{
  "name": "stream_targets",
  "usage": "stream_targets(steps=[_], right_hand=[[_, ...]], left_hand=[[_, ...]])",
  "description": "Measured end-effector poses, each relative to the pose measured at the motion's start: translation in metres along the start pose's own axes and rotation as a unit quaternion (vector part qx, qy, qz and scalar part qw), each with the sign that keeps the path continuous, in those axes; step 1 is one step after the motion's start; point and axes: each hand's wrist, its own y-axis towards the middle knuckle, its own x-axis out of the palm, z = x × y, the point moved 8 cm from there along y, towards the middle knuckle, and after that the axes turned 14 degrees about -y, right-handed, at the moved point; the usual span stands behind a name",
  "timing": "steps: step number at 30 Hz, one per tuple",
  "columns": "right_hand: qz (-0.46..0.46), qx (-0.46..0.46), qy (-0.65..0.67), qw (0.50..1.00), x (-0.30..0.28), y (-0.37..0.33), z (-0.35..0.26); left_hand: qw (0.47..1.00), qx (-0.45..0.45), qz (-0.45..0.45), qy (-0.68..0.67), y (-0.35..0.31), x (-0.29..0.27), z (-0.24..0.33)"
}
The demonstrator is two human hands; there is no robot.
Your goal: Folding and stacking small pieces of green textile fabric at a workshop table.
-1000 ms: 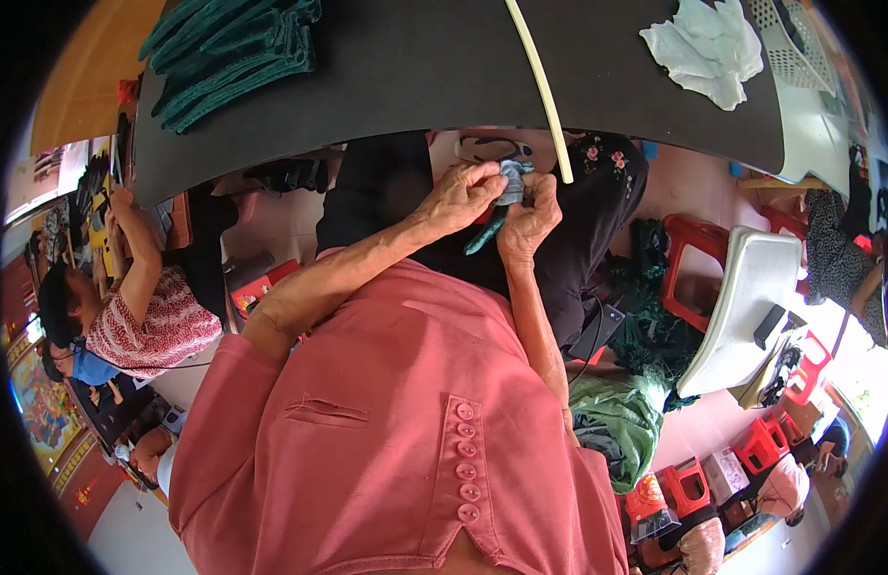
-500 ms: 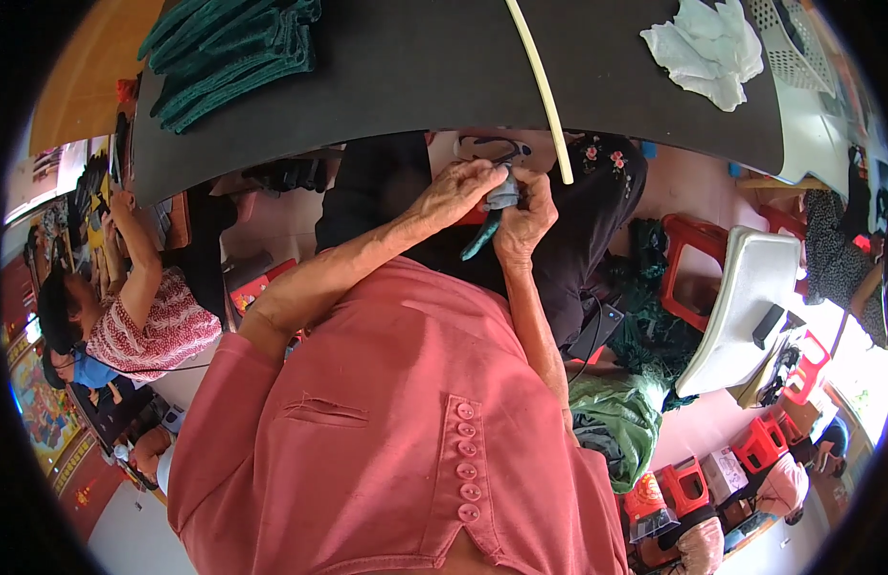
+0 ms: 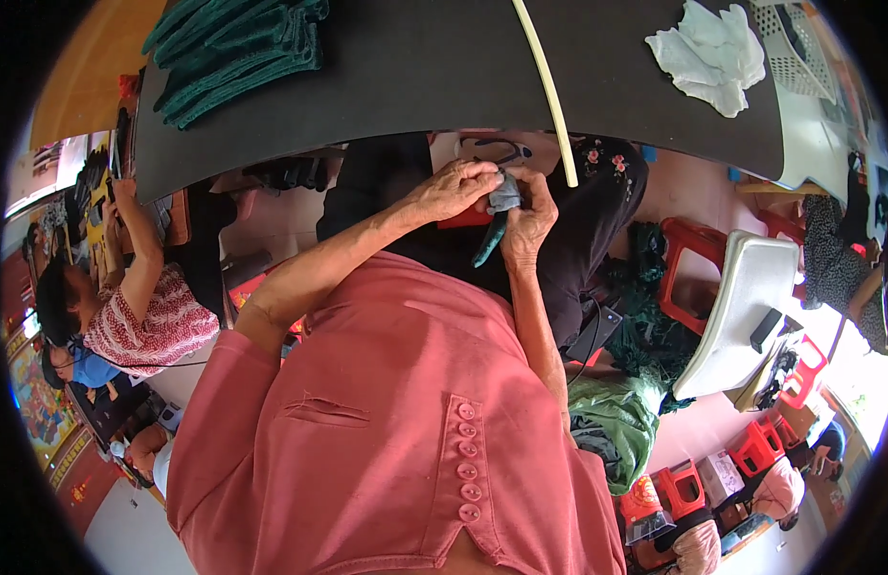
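My left hand (image 3: 457, 190) and my right hand (image 3: 531, 217) meet over my lap, just off the near edge of the dark table (image 3: 415, 72). Between them is a small piece of velvet fabric (image 3: 490, 241), with a bunched grey part (image 3: 504, 195) at the fingers and a narrow dark green end hanging down. Both hands pinch the grey part, thumbs and fingertips close together. The exact grip of the fingertips is partly hidden. On the table at the far left lies a pile of folded dark green velvet pieces (image 3: 243, 62).
A pale yellow strip (image 3: 545, 91) lies across the table and overhangs its near edge. Crumpled white cloth (image 3: 709, 57) and a white perforated basket (image 3: 796, 59) are at the far right. Beside me stand a red stool (image 3: 688, 259) and a green bag (image 3: 624, 422). Another person (image 3: 147, 307) works at left.
The hanging green end has swung slightly right, and the grey part has turned a little between my fingers. My left hand has shifted slightly left. Both hands keep hold.
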Motion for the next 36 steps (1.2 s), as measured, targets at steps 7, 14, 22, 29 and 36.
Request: stream_targets(steps=[7,14,22,29,36], right_hand=[[0.061,-0.007,-0.052,0.997,-0.008,0.0,-0.002],[0.062,-0.07,-0.12,0.988,0.0,-0.002,-0.014],[-0.031,0.071,-0.026,0.997,0.004,-0.007,0.006],[-0.075,0.137,0.163,0.974,0.008,-0.008,0.019],[-0.156,0.245,0.392,0.873,0.013,-0.016,0.022]], left_hand=[[0.993,-0.024,-0.019,0.116,-0.021,0.021,0.024],[0.955,0.042,0.063,0.288,0.003,0.009,0.019],[0.931,0.044,0.02,0.363,0.003,0.015,0.021],[0.948,0.007,-0.043,0.315,0.004,0.011,0.032],[0.947,0.162,-0.05,0.273,0.004,0.012,0.047]])
